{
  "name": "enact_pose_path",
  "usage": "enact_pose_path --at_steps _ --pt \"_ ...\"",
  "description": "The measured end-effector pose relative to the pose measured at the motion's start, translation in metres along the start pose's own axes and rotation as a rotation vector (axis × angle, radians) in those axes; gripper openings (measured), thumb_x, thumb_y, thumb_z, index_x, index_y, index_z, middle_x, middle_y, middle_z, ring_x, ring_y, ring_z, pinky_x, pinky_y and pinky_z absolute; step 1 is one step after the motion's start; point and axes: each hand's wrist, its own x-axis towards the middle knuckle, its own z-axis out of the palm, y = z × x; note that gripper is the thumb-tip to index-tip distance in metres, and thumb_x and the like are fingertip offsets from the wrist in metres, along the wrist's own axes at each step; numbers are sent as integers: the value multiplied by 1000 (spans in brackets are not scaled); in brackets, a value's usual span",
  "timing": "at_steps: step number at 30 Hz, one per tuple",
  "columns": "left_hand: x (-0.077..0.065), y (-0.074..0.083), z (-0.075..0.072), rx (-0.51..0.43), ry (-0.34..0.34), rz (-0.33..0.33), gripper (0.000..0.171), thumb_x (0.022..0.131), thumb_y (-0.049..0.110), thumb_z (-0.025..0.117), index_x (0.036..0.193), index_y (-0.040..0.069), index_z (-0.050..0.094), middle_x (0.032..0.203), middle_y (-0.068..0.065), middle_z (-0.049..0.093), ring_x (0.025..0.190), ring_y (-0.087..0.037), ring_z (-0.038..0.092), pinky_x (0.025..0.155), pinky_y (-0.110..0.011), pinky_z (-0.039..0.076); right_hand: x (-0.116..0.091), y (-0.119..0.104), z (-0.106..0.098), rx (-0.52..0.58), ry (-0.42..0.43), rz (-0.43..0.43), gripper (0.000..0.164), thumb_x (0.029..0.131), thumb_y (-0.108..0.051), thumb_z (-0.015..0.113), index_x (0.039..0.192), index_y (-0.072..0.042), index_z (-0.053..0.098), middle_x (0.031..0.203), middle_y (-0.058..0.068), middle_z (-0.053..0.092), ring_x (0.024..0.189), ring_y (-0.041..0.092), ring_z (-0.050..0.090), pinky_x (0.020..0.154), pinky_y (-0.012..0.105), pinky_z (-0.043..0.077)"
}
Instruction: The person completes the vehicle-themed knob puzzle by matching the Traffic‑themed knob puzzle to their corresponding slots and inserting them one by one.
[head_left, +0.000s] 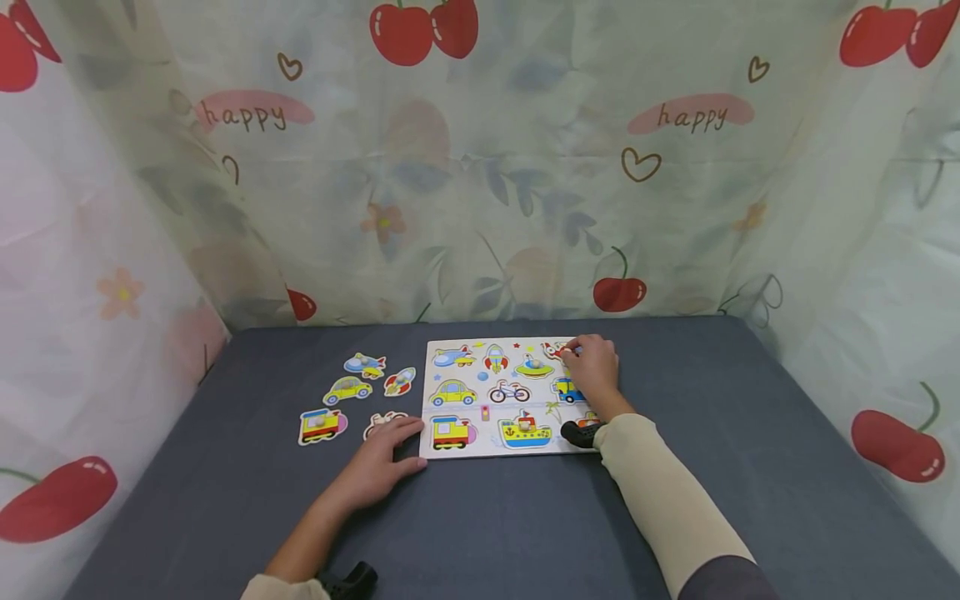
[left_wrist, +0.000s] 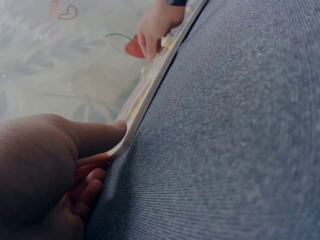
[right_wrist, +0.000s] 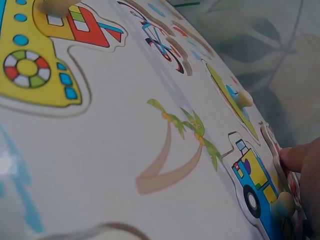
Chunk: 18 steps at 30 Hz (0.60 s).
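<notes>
A flat white wooden puzzle board [head_left: 486, 437] with printed vehicle-shaped recesses lies on a dark grey ribbed cloth [head_left: 495, 525]. The left hand [head_left: 372, 467] grips the board's 8 o'clock corner, thumb and forefinger set around it, the other fingers loosely bent. At the board's 1 o'clock corner, the right hand [head_left: 597, 367] bends over a small red-and-white wooden piece [head_left: 551, 351], its fingertips drawn together, pinching it. Just toward 5 o'clock from that piece sits a blue-and-yellow knobbed vehicle [head_left: 567, 390]; a yellow-and-blue ship with a knob [head_left: 525, 431] fills the 6 o'clock recess. Off the board toward 9 o'clock lie a blue-and-yellow aeroplane [head_left: 364, 365], a red-and-white rocket [head_left: 399, 382], a yellow car [head_left: 347, 390] and a red-and-yellow train [head_left: 321, 426].
</notes>
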Motion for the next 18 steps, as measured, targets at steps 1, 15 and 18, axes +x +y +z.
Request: enact_pose_path --at_steps 1,15,18 --pt "0 0 0 1 0 0 54 87 21 74 136 8 57 139 -8 52 132 -32 39 109 -53 29 0 0 0 0 0 -3 18 92 -20 65 100 -6 72 108 13 63 108 35 50 96 53 35" --pt "0 1 1 4 3 3 53 87 21 74 136 8 57 138 -8 52 131 -31 40 109 -54 29 1 -2 1 -10 -8 -7 18 93 -19 63 102 -5 71 110 14 60 110 34 47 98 51 33" --pt "0 1 1 4 3 -1 53 87 21 74 136 8 57 138 -8 53 131 -31 41 109 -54 29 1 -2 0 -19 -16 -1 19 93 -19 63 103 -5 71 111 14 60 111 34 47 99 51 33"
